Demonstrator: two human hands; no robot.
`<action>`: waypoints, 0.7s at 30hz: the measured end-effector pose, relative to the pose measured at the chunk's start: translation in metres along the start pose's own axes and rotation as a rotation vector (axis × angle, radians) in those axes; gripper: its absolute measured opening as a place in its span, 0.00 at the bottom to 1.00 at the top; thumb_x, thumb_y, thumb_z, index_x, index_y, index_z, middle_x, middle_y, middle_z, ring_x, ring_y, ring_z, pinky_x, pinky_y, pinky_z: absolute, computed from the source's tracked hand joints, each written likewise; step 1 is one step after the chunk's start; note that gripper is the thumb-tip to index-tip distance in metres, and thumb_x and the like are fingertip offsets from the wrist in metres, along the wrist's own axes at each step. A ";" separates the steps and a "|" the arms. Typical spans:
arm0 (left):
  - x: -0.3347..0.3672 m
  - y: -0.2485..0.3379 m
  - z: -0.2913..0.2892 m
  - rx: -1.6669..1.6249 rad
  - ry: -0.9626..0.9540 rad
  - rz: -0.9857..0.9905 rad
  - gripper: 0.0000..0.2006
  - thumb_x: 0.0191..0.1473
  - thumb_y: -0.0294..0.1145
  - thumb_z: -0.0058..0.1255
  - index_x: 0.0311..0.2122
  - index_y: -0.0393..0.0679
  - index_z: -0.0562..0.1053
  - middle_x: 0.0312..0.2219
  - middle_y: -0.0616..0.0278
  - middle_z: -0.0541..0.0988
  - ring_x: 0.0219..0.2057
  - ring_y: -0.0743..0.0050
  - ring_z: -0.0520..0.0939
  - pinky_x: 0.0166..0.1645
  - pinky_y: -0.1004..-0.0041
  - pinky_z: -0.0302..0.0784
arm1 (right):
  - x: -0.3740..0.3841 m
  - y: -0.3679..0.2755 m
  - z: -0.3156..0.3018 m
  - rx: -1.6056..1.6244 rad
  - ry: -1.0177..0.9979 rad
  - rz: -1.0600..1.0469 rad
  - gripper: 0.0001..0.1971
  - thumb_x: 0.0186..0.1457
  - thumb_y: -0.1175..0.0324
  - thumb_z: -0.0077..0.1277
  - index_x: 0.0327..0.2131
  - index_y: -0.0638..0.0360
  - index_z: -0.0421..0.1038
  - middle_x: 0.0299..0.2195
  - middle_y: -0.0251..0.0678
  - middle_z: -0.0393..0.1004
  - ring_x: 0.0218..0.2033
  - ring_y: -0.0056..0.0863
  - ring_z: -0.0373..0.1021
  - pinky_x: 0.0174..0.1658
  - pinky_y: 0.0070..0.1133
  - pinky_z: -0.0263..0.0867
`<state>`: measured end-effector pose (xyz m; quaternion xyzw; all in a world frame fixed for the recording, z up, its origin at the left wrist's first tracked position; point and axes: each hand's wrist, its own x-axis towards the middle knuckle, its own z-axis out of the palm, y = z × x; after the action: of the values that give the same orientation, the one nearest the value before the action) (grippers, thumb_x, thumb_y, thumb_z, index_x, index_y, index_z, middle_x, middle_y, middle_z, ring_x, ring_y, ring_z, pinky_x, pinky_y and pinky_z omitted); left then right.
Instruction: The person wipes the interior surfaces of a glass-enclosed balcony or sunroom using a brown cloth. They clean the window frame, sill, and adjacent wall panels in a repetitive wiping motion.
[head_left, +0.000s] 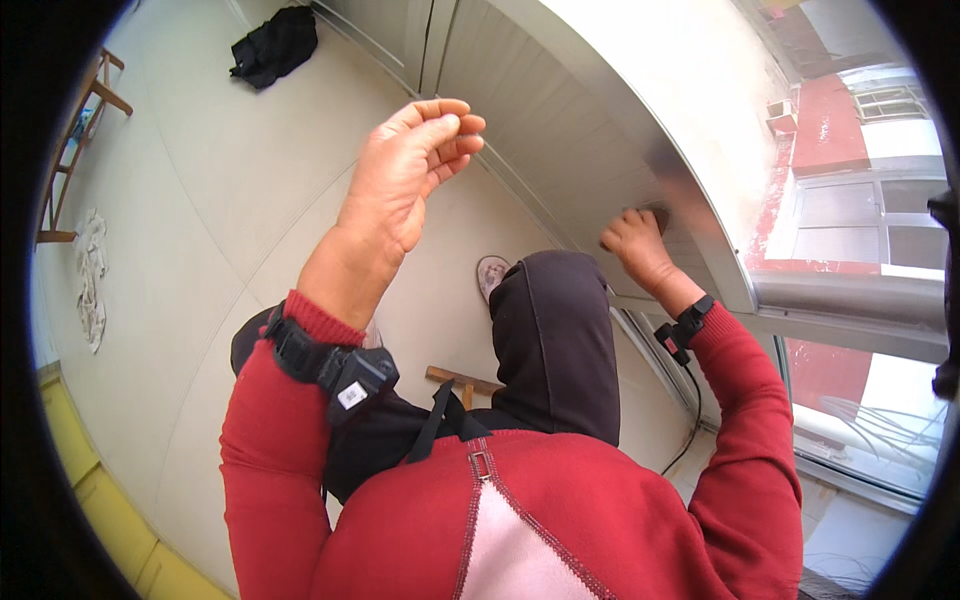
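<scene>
My left hand (415, 165) is raised above the floor, apart from the panelled wall. Its fingers curl in and the thumb rests against the index finger; nothing shows between them. My right hand (640, 245) is closed against the lower part of the pale panelled wall (560, 130), below the white sill. Beside its fingertips a small dark brown patch (660, 215) shows, perhaps the edge of a held thing or a reflection. What lies under the fingers is hidden. Each wrist wears a black strapped device (360, 382), and a cable hangs from the right one.
Under me part of a wooden stool (465, 385) shows between my legs. A black cloth item (275, 45) lies on the tiled floor (200, 200) near the wall. Left are a wooden frame (85, 120), a crumpled pale cloth (92, 280) and yellow blocks (110, 510). Windows (860, 220) stand right.
</scene>
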<state>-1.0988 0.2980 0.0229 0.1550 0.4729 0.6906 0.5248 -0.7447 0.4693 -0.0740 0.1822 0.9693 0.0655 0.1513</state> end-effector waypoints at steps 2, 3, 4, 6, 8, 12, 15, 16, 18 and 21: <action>0.001 -0.005 0.004 0.069 -0.070 -0.005 0.09 0.64 0.31 0.51 0.46 0.42 0.75 0.39 0.61 0.83 0.40 0.75 0.83 0.50 0.72 0.77 | 0.028 -0.022 -0.059 0.400 0.386 0.067 0.16 0.49 0.80 0.52 0.41 0.51 0.77 0.37 0.31 0.77 0.44 0.30 0.72 0.45 0.25 0.65; 0.001 -0.009 0.007 0.159 -0.088 -0.051 0.10 0.64 0.33 0.53 0.48 0.43 0.75 0.41 0.61 0.82 0.41 0.74 0.82 0.51 0.71 0.76 | 0.040 -0.036 -0.089 0.722 0.667 0.064 0.16 0.51 0.83 0.51 0.42 0.52 0.76 0.38 0.30 0.78 0.40 0.26 0.73 0.39 0.21 0.66; -0.004 -0.014 0.012 0.150 -0.163 -0.047 0.11 0.64 0.34 0.54 0.49 0.43 0.74 0.42 0.61 0.82 0.41 0.73 0.83 0.52 0.69 0.77 | 0.035 -0.051 -0.119 1.299 0.519 0.280 0.16 0.57 0.84 0.47 0.45 0.55 0.76 0.40 0.28 0.79 0.36 0.19 0.73 0.34 0.18 0.67; -0.016 -0.027 0.025 0.175 -0.251 -0.098 0.14 0.64 0.37 0.55 0.51 0.43 0.73 0.44 0.61 0.81 0.43 0.71 0.83 0.53 0.67 0.78 | 0.035 -0.075 -0.171 1.848 0.552 0.063 0.16 0.60 0.81 0.49 0.50 0.58 0.72 0.45 0.31 0.77 0.43 0.20 0.73 0.47 0.21 0.71; -0.034 -0.034 0.029 0.003 -0.490 -0.178 0.19 0.65 0.40 0.55 0.56 0.43 0.71 0.47 0.62 0.80 0.46 0.69 0.82 0.55 0.64 0.78 | 0.037 -0.108 -0.201 1.918 0.634 -0.046 0.15 0.62 0.78 0.51 0.52 0.58 0.71 0.49 0.33 0.76 0.49 0.23 0.72 0.54 0.21 0.70; -0.070 -0.023 0.021 -0.113 -0.519 -0.135 0.22 0.64 0.42 0.55 0.59 0.44 0.69 0.48 0.63 0.80 0.48 0.70 0.82 0.56 0.62 0.79 | 0.035 -0.140 -0.230 1.992 0.636 -0.247 0.15 0.63 0.75 0.52 0.53 0.59 0.71 0.49 0.34 0.76 0.52 0.22 0.72 0.57 0.21 0.69; -0.098 -0.010 0.001 -0.031 -0.430 -0.049 0.17 0.65 0.40 0.55 0.54 0.44 0.73 0.43 0.65 0.81 0.43 0.75 0.82 0.47 0.71 0.81 | 0.030 -0.149 -0.212 1.937 0.602 -0.309 0.17 0.65 0.69 0.53 0.55 0.59 0.70 0.49 0.34 0.76 0.52 0.24 0.72 0.58 0.22 0.69; -0.106 -0.004 -0.008 -0.009 -0.431 0.010 0.16 0.65 0.39 0.55 0.53 0.44 0.73 0.43 0.66 0.81 0.42 0.76 0.82 0.46 0.72 0.81 | 0.031 -0.149 -0.199 1.909 0.546 -0.232 0.18 0.64 0.67 0.54 0.56 0.59 0.70 0.50 0.34 0.76 0.53 0.26 0.72 0.58 0.23 0.68; -0.116 0.013 -0.025 0.012 -0.305 0.117 0.13 0.64 0.38 0.55 0.50 0.45 0.75 0.39 0.67 0.81 0.36 0.78 0.80 0.43 0.71 0.80 | 0.044 -0.150 -0.161 1.873 0.480 -0.315 0.21 0.64 0.63 0.55 0.56 0.60 0.69 0.50 0.35 0.76 0.53 0.30 0.72 0.58 0.27 0.68; -0.118 0.046 -0.046 -0.179 -0.008 0.110 0.10 0.64 0.36 0.56 0.45 0.45 0.74 0.34 0.65 0.80 0.29 0.75 0.77 0.42 0.67 0.80 | 0.052 -0.165 -0.079 1.142 -0.071 -0.377 0.27 0.60 0.52 0.59 0.55 0.63 0.72 0.52 0.45 0.77 0.54 0.41 0.72 0.59 0.33 0.67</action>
<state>-1.1104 0.1724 0.0708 0.1358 0.3979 0.7574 0.4996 -0.8714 0.3303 -0.0437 0.0619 0.8613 -0.4993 0.0709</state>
